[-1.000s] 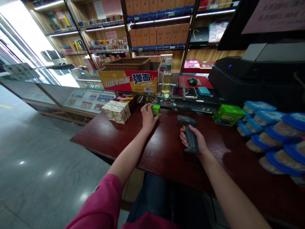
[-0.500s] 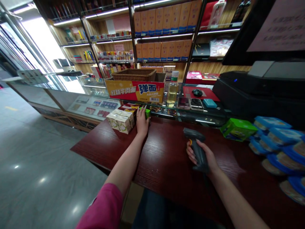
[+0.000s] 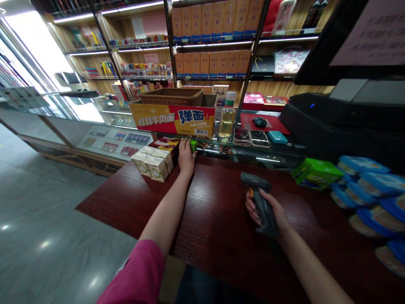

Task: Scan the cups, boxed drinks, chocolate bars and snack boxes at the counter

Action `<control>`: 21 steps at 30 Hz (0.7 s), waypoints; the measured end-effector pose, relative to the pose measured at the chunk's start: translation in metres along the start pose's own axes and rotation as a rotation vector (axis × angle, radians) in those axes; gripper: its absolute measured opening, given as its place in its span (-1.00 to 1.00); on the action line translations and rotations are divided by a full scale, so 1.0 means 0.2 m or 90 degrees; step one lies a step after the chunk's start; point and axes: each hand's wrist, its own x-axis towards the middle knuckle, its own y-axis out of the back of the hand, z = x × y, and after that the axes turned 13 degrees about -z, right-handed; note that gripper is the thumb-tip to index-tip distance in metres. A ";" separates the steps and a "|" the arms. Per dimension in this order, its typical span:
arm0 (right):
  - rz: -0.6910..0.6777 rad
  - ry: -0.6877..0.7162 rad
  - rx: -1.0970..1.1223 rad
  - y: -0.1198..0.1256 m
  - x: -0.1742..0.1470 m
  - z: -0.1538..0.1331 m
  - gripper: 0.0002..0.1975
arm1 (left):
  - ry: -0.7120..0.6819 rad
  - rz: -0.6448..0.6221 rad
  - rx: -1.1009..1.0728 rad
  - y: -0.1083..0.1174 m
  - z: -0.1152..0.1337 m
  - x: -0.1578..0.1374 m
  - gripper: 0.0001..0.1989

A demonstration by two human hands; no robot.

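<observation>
The inventory comprises one left hand (image 3: 186,156), one right hand (image 3: 280,214), one scanner (image 3: 263,204), two green packs (image 3: 316,173), one bottle (image 3: 227,120), one printed carton (image 3: 172,120), one wicker basket (image 3: 171,97), one mouse (image 3: 260,122) and two phone-shaped devices (image 3: 260,139). Blue-lidded tubs (image 3: 381,179) number at least five; overlap prevents exact counting.

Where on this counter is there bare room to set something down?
Bare wood shows between the left arm and the scanner, and in front of the white packs. It is crowded around the left hand, and at right by the green pack and blue-lidded tubs.
</observation>
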 end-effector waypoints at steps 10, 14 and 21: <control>-0.015 0.054 0.040 0.03 0.00 -0.01 -0.65 | -0.001 0.001 0.039 0.04 0.07 -0.03 -0.19; 0.040 0.116 0.050 0.10 -0.06 -0.06 -0.64 | -0.050 -0.025 0.059 0.02 0.21 -0.13 -0.25; 0.170 0.216 0.056 0.35 -0.31 -0.25 -0.65 | -0.290 -0.216 0.104 -0.41 0.71 -0.37 -0.38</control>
